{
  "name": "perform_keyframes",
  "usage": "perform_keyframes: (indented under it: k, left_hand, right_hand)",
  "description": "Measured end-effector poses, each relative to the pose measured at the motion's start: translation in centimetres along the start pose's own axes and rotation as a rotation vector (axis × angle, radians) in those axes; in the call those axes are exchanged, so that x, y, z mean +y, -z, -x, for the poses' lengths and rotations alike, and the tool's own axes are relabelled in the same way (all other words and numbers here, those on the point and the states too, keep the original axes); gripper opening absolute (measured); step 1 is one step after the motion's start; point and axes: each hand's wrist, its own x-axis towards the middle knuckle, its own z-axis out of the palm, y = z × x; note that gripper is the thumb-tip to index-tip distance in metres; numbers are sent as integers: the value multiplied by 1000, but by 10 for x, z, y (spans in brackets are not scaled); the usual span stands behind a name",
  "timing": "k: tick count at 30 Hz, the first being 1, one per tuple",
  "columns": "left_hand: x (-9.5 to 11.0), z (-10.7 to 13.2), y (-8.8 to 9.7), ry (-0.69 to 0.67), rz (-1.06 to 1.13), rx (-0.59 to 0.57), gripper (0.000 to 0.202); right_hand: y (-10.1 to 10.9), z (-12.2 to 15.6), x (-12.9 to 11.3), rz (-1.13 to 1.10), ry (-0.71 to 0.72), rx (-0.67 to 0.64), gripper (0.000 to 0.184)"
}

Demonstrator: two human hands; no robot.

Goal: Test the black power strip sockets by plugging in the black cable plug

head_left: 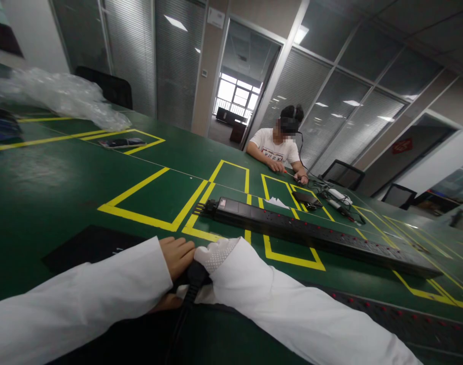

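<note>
Close in front of me, my left hand (177, 255) is bare and its fingers curl over toward my right hand. My right hand (218, 256) wears a white glove with small dots and is closed. Between the two sits the black power plug (197, 275), gripped from both sides, its front hidden by my fingers. A black cable (181, 319) runs from it down toward me. Just beyond my hands lies a long black power strip (292, 223) with red-marked sockets. A second power strip (387, 310) is partly behind my right sleeve.
Yellow tape (140, 218) marks outlines on the green table (56, 187). A flat black item (88, 248) lies by my left forearm. Clear plastic wrap (60, 94) and a phone-like item (119, 143) lie at left. Across sits a person (275, 147) near tangled cables (330, 195).
</note>
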Motion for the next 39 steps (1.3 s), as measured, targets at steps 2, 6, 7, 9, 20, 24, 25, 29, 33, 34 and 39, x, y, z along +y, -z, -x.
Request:
perform_keyframes:
  k: [2,6,7,9,20,24,25,29,33,34,39]
  left_hand:
    - [-2,1,2,-8,17,-10,23]
    - [-2,1,3,-16,53,-21,22]
    - [-2,0,2,-17,57,-16,23]
    - [-2,1,1,-24,65,-7,23]
    - [-1,2,-5,-8,108,14,25]
    - [1,2,-5,20,97,65,22]
    - [1,2,-5,17,101,69,21]
    - [0,1,-6,2,111,46,30]
    - [2,1,-9,34,56,110,17]
    - [3,1,-9,42,46,121,19]
    - [2,2,-5,15,94,63,20]
  right_hand:
    - [-1,-2,1,-13,15,-5,29]
    - [-5,-5,3,-21,27,-9,30]
    - [-6,-6,4,-24,27,-9,29]
    - [-7,-7,4,-34,28,-10,26]
    - [-7,-5,0,-85,33,9,31]
    - [-19,-5,-5,-102,41,13,32]
    - [-21,-5,-5,-104,44,14,32]
    - [-21,-4,-5,-111,62,26,30]
    - [-11,-1,0,-122,87,24,31]
    - [-9,0,1,-124,90,22,31]
    - [-2,2,0,-129,77,19,32]
